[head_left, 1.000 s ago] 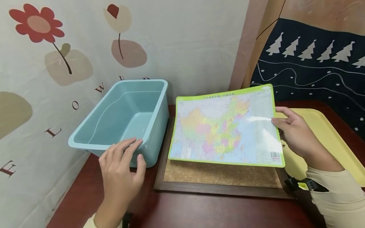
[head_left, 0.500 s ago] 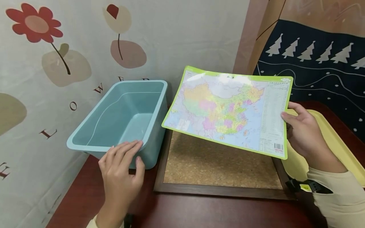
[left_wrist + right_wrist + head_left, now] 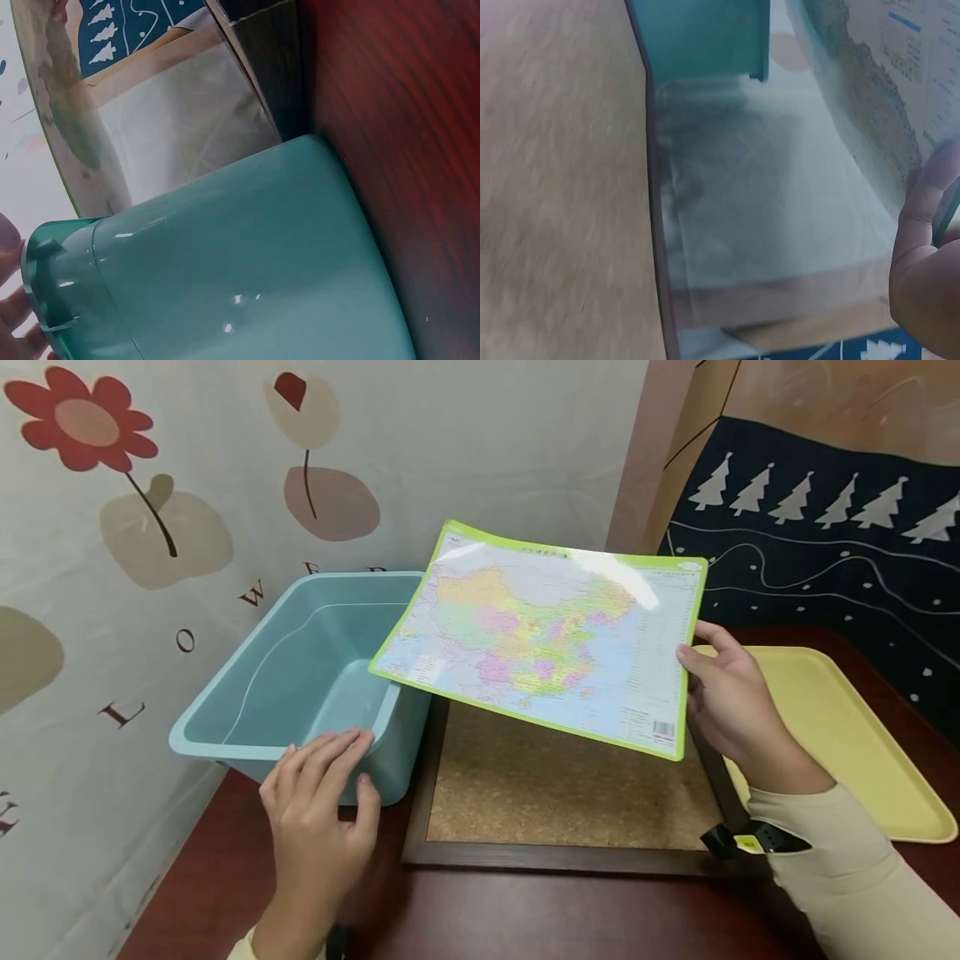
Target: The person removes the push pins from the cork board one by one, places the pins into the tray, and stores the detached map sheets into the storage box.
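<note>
A glossy map sheet [image 3: 540,643] with a green border is pinched at its right edge by my right hand [image 3: 738,706]. It hangs tilted above the cork board [image 3: 570,785], and its left corner overlaps the rim of the blue-green plastic tub [image 3: 262,748]. My left hand [image 3: 318,818] rests its fingertips on the tub's near right rim corner, thumb apart from the others. In the left wrist view, the tub's outer wall [image 3: 247,262] fills the middle, with a few fingertips at its rim. The right wrist view shows the map's underside [image 3: 870,105] beside my right hand [image 3: 930,255].
A yellow tray [image 3: 840,735] lies to the right of the framed cork board on the dark red table [image 3: 525,914]. Behind stands a wall covering with flower prints [image 3: 480,460]. A dark blue cloth with white trees [image 3: 817,543] hangs at the back right.
My right hand has raised the map off the cork board, tilted it, and then carried it left until it overlaps the tub's edge. My left hand has stayed at the tub's rim.
</note>
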`<state>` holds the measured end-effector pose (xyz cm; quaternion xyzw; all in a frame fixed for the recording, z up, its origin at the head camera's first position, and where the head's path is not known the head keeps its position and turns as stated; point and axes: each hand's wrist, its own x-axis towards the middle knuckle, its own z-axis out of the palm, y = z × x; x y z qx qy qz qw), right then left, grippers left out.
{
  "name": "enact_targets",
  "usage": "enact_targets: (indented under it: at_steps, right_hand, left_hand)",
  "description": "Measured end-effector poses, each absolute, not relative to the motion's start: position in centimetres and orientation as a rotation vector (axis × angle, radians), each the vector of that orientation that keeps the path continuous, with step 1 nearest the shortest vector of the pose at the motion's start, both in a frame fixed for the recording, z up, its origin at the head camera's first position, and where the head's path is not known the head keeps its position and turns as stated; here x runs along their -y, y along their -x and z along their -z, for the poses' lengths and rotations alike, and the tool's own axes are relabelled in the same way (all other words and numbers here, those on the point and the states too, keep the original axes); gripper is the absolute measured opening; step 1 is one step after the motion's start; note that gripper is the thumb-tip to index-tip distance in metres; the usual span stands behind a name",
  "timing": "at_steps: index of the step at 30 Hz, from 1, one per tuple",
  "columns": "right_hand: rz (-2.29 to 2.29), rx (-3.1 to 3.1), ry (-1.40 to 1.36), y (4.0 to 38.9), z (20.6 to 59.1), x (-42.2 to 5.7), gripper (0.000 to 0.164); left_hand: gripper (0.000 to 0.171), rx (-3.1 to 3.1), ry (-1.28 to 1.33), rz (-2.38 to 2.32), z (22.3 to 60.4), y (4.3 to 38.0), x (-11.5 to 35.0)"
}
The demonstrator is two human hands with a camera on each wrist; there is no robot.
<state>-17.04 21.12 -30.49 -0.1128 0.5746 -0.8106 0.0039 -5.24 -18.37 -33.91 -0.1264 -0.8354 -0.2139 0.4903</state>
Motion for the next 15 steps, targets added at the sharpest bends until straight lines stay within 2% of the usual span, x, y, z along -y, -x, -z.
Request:
enact_targets:
  at_steps: [7, 15]
  right_hand:
    - [2.371, -1.913, 0.306, 17.8, 28.8, -17.6, 0.048]
    - [2.261, -1.970, 0.333, 18.5, 27.1, -14.1, 0.045]
  left_hand:
    - [0.038, 2.029, 0.318, 0.527, 34.1, 5.2, 18.4]
    - [0.039, 2.024, 0.326, 0.550, 34.0, 5.0, 18.4]
